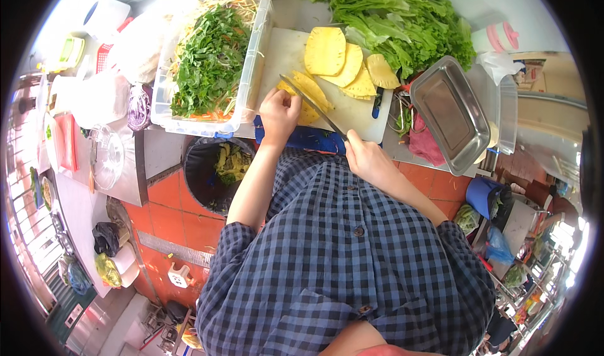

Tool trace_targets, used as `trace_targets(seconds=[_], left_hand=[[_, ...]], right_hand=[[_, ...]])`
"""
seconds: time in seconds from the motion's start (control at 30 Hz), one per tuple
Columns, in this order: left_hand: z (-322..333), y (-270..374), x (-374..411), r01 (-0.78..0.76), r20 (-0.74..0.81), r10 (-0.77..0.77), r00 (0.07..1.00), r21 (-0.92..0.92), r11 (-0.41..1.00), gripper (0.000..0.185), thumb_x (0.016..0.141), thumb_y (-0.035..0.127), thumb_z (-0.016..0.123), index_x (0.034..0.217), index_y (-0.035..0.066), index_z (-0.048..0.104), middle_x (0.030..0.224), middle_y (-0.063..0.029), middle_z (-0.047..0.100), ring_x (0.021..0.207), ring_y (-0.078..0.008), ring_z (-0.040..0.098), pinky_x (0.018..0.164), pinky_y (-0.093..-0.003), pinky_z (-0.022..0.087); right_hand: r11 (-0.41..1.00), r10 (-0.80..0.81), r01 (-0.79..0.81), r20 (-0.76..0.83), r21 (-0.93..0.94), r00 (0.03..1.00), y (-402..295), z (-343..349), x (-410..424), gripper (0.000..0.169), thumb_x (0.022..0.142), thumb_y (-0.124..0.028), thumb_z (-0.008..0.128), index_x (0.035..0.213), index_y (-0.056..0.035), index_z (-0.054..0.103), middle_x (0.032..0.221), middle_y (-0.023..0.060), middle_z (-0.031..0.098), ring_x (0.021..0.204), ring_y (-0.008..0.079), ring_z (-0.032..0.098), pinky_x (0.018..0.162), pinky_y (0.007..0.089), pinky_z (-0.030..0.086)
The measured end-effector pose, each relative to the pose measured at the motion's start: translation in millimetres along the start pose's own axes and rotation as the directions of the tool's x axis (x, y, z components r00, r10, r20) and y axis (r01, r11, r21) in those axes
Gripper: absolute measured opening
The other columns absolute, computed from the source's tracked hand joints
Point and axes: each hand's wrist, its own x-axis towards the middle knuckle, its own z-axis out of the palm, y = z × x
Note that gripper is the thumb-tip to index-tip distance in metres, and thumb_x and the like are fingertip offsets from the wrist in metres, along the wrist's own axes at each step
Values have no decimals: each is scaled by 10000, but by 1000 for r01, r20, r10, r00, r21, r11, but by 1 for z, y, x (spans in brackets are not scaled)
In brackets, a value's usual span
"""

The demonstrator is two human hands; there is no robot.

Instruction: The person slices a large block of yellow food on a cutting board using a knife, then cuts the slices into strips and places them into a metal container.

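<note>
My right hand [368,157] grips the handle of a kitchen knife [317,109]. Its blade slants up and left across pineapple slices [314,90] on a white cutting board [278,54]. With fingers curled, my left hand [281,115] holds the left end of these slices beside the blade; its fingertips are partly hidden. Farther back on the board lie several larger pineapple slices [325,50], overlapping. A dark handle [377,102] rests at the board's right edge, beside a smaller pineapple piece [382,71].
Left of the board stands a clear plastic bin [257,49] of shredded vegetables and chopped greens [207,63]. Leaf lettuce [401,21] is heaped behind. A steel tray [450,115] leans at right above a pink cloth [424,141]. Below the counter is a waste bin [203,181] with peelings.
</note>
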Motion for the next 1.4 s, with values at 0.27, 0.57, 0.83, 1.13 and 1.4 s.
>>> trace_targets(seconds=[0.27, 0.57, 0.83, 1.13, 1.4], left_hand=[[-1, -2, -1, 9, 30, -10, 1000, 35, 999, 223, 702, 117, 611, 563, -11, 493, 599, -140, 500, 522, -309, 508, 508, -391, 413], [-3, -3, 1, -26, 28, 26, 999, 2, 1000, 205, 732, 102, 593, 605, -39, 513, 594, -138, 488, 503, -257, 491, 499, -349, 392], [-8, 5, -2, -29, 29, 28, 999, 33, 999, 138, 727, 109, 640, 701, -7, 569, 729, -134, 540, 641, -266, 534, 595, -350, 439], [10, 31, 5, -495, 87, 499, 862, -62, 866, 200, 675, 29, 721, 852, 51, 632, 908, -95, 619, 810, -275, 584, 710, -361, 485], [20, 21, 20, -423, 101, 412, 905, 138, 895, 76, 719, 49, 678, 783, 50, 637, 776, -89, 610, 750, -279, 579, 667, -363, 483]], right_hand=[[996, 57, -51, 77, -76, 995, 6, 9, 5, 129, 907, -111, 472, 922, -5, 400, 568, 271, 548, 573, 451, 581, 508, 527, 462], [793, 252, -407, 362, 454, 897, 34, -4, 23, 305, 966, -233, 446, 1157, 1, 484, 556, 83, 528, 426, 117, 503, 362, 304, 387], [900, 306, -364, 246, 239, 920, 14, -31, 29, 266, 957, -234, 467, 1075, 3, 495, 561, 61, 528, 439, 129, 510, 410, 287, 399], [534, 294, -657, 612, 532, 734, 12, -35, 21, 238, 982, -228, 416, 1190, -112, 424, 579, -22, 416, 392, 57, 398, 347, 230, 366], [459, 316, -702, 639, 544, 702, 26, -60, -13, 261, 978, -195, 414, 1223, -104, 412, 587, -18, 415, 403, 59, 402, 352, 231, 365]])
